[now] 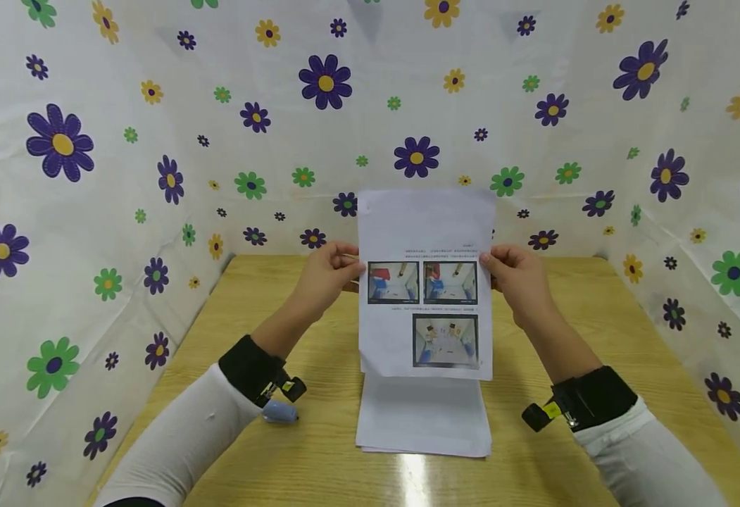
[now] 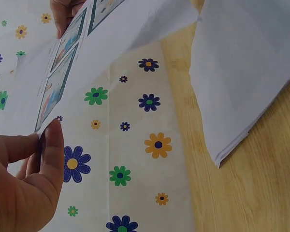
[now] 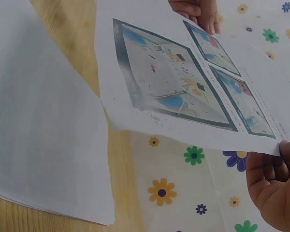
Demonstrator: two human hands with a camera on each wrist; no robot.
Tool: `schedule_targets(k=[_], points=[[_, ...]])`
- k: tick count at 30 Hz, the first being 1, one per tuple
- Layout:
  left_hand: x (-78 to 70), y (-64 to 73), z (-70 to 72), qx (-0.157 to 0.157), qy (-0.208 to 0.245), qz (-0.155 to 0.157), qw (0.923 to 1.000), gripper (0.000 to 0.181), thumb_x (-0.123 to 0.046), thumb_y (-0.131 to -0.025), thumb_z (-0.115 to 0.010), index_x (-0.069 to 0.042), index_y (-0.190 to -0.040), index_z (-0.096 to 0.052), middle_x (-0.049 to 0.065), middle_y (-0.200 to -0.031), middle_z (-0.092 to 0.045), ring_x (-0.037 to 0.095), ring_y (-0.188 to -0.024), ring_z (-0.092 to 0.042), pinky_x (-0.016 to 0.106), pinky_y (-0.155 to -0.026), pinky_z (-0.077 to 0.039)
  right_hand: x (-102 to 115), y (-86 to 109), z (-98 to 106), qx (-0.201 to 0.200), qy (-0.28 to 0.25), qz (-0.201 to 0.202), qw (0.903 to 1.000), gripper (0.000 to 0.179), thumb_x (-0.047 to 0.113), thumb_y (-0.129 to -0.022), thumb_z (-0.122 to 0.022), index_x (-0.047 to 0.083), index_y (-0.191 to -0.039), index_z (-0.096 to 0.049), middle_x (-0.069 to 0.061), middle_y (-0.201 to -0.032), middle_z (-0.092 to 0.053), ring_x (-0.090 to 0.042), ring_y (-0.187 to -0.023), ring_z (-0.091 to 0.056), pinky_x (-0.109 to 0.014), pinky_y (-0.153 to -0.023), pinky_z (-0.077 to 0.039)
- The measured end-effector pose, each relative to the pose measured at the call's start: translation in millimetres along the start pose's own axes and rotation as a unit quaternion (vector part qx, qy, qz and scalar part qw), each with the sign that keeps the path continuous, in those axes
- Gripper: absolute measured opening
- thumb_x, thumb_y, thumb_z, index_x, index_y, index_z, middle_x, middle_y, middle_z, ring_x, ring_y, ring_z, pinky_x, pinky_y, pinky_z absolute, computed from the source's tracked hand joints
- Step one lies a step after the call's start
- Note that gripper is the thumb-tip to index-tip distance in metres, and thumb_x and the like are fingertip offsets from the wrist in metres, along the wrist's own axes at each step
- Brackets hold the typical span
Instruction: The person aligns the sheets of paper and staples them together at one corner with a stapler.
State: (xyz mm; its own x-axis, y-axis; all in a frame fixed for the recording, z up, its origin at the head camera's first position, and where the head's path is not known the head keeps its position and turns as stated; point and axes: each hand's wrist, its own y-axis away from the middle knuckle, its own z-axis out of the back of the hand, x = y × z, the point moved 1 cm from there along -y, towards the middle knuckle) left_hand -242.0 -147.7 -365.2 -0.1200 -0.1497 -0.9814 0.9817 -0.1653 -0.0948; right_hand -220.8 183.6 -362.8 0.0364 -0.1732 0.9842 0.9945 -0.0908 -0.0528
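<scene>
A printed sheet of paper (image 1: 389, 338) is held up above the table, its text upside down and three colour pictures on it. My left hand (image 1: 331, 274) pinches its left edge between thumb and fingers. At the opposite edge my right hand (image 1: 518, 278) pinches it the same way, thumb in front. Below lies a stack of white paper (image 1: 423, 415), its far part hidden behind the raised sheet. In the left wrist view the stack (image 2: 237, 92) shows several layered edges. The right wrist view shows the sheet's pictures (image 3: 174, 77) close up, with the paper slightly bowed.
A blue-grey object (image 1: 279, 411), small and rounded, lies on the wooden table (image 1: 319, 451) near my left wrist, partly behind the wrist camera (image 1: 293, 389). A white curtain (image 1: 370, 127) with printed flowers surrounds the table at the back and both sides.
</scene>
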Motion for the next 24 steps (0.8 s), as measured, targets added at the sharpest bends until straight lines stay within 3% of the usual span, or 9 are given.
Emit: schedule_targets(k=[4,9,15,24], points=[[2.0,12.7,7.7,0.019,-0.001,0.017,0.9997,0.028,-0.007,-0.1,-0.066,0.001,-0.125,-0.059,0.019,-0.109,-0.072,0.028,-0.091,-0.074,0.045,-0.081,-0.062,-0.8,8.3,-3.6,0.021,-0.004,-0.011,0.9997,0.036,0.029,-0.102,-0.065,-0.001,-0.123,-0.064,-0.005,-0.106,-0.065,-0.012,-0.083,-0.065,-0.02,-0.074,-0.057],[2.8,22.1,11.3,0.02,-0.001,0.043,0.9989,0.026,-0.007,-0.099,-0.068,0.002,-0.122,-0.062,0.019,-0.109,-0.073,0.028,-0.089,-0.074,0.041,-0.076,-0.063,-3.4,15.5,-5.7,0.044,-0.009,-0.015,0.9989,0.035,0.025,-0.102,-0.066,-0.004,-0.121,-0.065,-0.005,-0.103,-0.067,-0.012,-0.081,-0.067,-0.024,-0.075,-0.059],[7.9,26.8,4.8,0.035,0.001,0.071,0.9969,0.024,-0.006,-0.098,-0.069,0.003,-0.119,-0.063,0.02,-0.109,-0.073,0.03,-0.087,-0.075,0.039,-0.075,-0.063,-9.5,22.1,-0.7,0.057,0.018,-0.04,0.9974,0.036,0.024,-0.102,-0.065,-0.006,-0.122,-0.062,-0.011,-0.11,-0.066,-0.015,-0.084,-0.067,-0.024,-0.076,-0.059],[28.7,35.0,-7.8,0.04,-0.013,0.116,0.9923,0.028,-0.008,-0.096,-0.071,0.002,-0.121,-0.061,0.019,-0.107,-0.073,0.028,-0.084,-0.074,0.038,-0.072,-0.063,-30.7,31.5,6.0,0.082,0.06,-0.091,0.9906,0.037,0.025,-0.104,-0.063,-0.006,-0.124,-0.06,-0.018,-0.115,-0.068,-0.02,-0.084,-0.071,-0.03,-0.08,-0.06]])
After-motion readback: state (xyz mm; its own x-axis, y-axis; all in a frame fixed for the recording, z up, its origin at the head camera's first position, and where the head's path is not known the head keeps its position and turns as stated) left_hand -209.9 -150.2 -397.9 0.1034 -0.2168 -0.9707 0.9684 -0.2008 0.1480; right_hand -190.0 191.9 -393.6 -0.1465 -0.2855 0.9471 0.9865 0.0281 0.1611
